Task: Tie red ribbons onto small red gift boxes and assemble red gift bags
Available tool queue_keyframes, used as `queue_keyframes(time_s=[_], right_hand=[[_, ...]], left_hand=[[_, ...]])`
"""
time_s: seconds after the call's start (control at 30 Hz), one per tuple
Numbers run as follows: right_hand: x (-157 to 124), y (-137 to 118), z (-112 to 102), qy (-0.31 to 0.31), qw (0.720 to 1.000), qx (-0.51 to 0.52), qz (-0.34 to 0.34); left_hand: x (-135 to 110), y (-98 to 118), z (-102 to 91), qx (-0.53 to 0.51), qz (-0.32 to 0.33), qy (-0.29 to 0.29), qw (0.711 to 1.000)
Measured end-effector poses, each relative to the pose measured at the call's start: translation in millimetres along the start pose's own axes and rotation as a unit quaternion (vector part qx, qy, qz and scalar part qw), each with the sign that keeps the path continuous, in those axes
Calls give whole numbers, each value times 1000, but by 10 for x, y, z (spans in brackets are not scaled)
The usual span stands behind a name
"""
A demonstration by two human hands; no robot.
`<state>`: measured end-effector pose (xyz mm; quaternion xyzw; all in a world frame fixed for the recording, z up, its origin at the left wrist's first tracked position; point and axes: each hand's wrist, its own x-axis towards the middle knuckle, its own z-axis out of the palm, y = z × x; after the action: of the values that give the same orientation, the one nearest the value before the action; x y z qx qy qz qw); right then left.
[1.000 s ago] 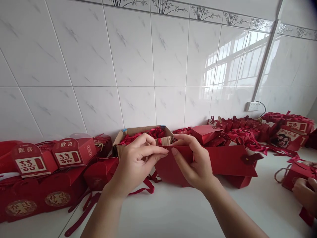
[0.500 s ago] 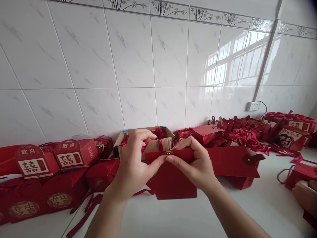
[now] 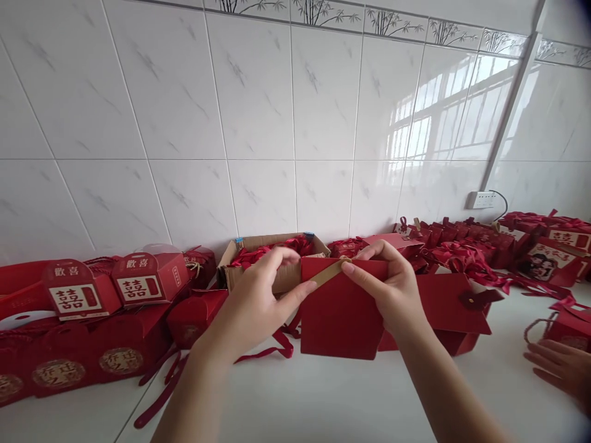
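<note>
A red gift box with a plain front panel is held up above the white table. A gold strap slants across its top edge. My right hand pinches the box's top edge at the strap's upper end, thumb in front and fingers behind. My left hand is at the box's left side, its thumb tip touching the strap's lower end. Its index finger is curled and stands apart from the thumb. Behind my right wrist is another red box with a riveted strap.
A cardboard carton of red ribbons stands against the tiled wall. Red boxes with gold lettering line the left. Many red boxes and ribbons crowd the right rear. Another person's hand rests beside a red box at far right.
The gold strap now shows lying diagonally over the box front. My left thumb has moved left from the rivet. The other person's hand has flattened out. The view has shifted slightly.
</note>
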<state>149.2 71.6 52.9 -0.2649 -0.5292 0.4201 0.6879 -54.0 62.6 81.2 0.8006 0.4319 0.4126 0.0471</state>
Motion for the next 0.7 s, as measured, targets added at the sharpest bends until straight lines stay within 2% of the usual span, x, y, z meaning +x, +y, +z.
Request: queue_keyframes(time_s=[0.07, 0.13, 0.27, 0.4, 0.5, 0.63, 0.7], right_hand=[[6, -20, -21, 17, 1000, 5, -12], [12, -34, -29, 31, 999, 6, -23], [11, -43, -18, 43, 998, -1, -36], [6, -41, -10, 45, 998, -4, -46], [10, -30, -16, 32, 998, -25, -48], [0, -7, -25, 0, 993, -80, -81], [-16, -2, -18, -6, 989, -104, -105]], left_hand=[[15, -23, -81, -39, -32, -83, 995], [27, -25, -138, -82, -39, -124, 988], [27, -17, -186, -155, -43, -151, 975], [10, -71, -235, -172, -61, -148, 972], [-11, -108, -293, -220, -52, -112, 968], [-71, -84, -391, -270, 2, 48, 962], [-109, -58, -425, -243, 0, 67, 968]])
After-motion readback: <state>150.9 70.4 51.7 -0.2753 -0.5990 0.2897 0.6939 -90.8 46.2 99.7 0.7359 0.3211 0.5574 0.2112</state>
